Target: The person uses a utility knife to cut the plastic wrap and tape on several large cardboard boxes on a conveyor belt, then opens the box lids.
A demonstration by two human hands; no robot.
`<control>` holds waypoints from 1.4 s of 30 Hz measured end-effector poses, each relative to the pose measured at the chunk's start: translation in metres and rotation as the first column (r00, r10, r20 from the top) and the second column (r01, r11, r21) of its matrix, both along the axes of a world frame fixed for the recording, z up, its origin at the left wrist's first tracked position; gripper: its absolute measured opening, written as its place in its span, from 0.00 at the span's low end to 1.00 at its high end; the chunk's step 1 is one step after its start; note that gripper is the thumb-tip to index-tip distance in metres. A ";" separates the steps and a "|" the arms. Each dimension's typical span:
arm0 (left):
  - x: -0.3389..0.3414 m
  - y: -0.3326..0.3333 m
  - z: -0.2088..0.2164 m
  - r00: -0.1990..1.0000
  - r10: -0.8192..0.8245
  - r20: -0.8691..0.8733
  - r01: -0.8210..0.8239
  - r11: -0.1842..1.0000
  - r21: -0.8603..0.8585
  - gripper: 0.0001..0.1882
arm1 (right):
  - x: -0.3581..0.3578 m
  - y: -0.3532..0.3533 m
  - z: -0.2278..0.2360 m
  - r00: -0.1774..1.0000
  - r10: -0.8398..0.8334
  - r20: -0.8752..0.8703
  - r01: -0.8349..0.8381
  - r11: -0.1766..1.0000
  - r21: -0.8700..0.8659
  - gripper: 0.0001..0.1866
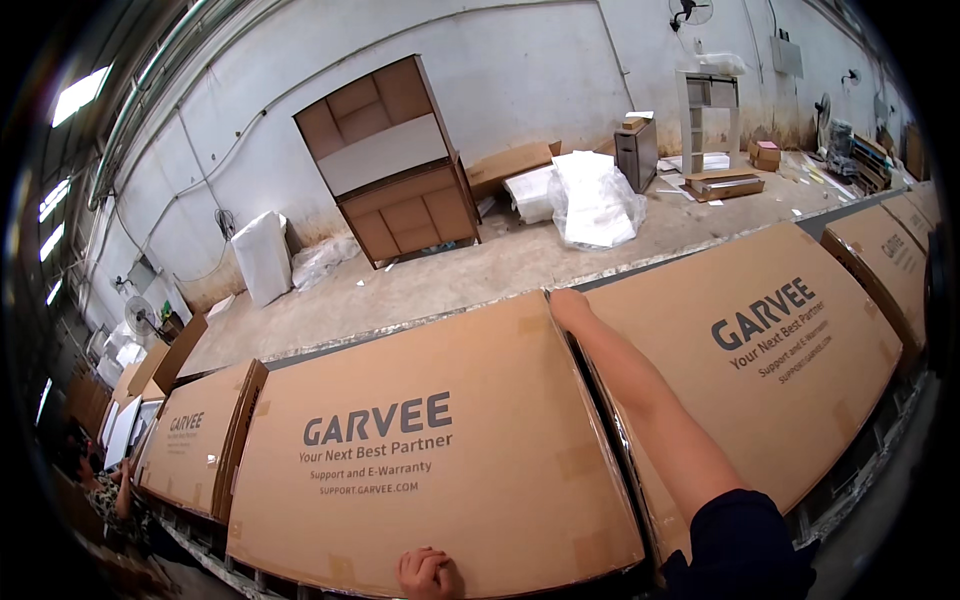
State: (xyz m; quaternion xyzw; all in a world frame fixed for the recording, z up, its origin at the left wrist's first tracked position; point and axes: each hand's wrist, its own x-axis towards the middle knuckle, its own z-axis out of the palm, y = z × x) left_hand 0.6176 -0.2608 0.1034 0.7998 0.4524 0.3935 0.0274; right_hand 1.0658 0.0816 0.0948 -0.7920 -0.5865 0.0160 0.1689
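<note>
A large, flat cardboard box (400, 520) with dark print lies in front of me, its seams closed with clear tape. My left hand (428, 574) rests on top of it by the near edge, the fingers curled in and no object visible in them. Stretched far forward, my right arm reaches over the narrow gap beside a second cardboard box (700, 360) on the right. At the far right corner of the middle box is my right hand (570, 306); its fingers are mostly hidden there.
More boxes follow in the row: a carton (185, 430) on the left and another carton (890, 250) at far right. A person (115, 495) stands at the left end. Beyond the line are a brown panelled cabinet (390, 160), white wrapped foam (595, 200) and a fan (140, 315).
</note>
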 end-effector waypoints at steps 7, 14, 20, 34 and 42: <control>-0.007 -0.002 -0.011 0.999 0.033 0.021 -0.034 0.998 0.052 0.03 | -0.005 -0.013 0.038 0.997 0.070 0.030 -0.055 0.933 -0.354 0.12; -0.011 -0.008 -0.019 0.998 0.041 0.045 -0.045 0.995 0.090 0.03 | 0.027 -0.040 0.033 0.983 0.168 -0.073 -0.179 0.806 -0.564 0.12; -0.020 -0.009 -0.024 0.999 0.034 0.006 -0.034 0.999 0.025 0.02 | -0.037 -0.077 0.023 0.997 -0.001 -0.073 -0.009 0.991 -0.136 0.13; -0.011 -0.004 -0.011 1.000 -0.018 0.011 0.018 1.000 -0.013 0.02 | -0.023 -0.063 0.077 0.986 0.160 0.037 -0.127 0.888 -0.441 0.12; -0.020 -0.012 -0.018 1.000 0.020 -0.019 -0.021 0.996 -0.090 0.03 | -0.040 -0.072 0.072 0.988 0.030 -0.152 -0.107 0.839 -0.533 0.09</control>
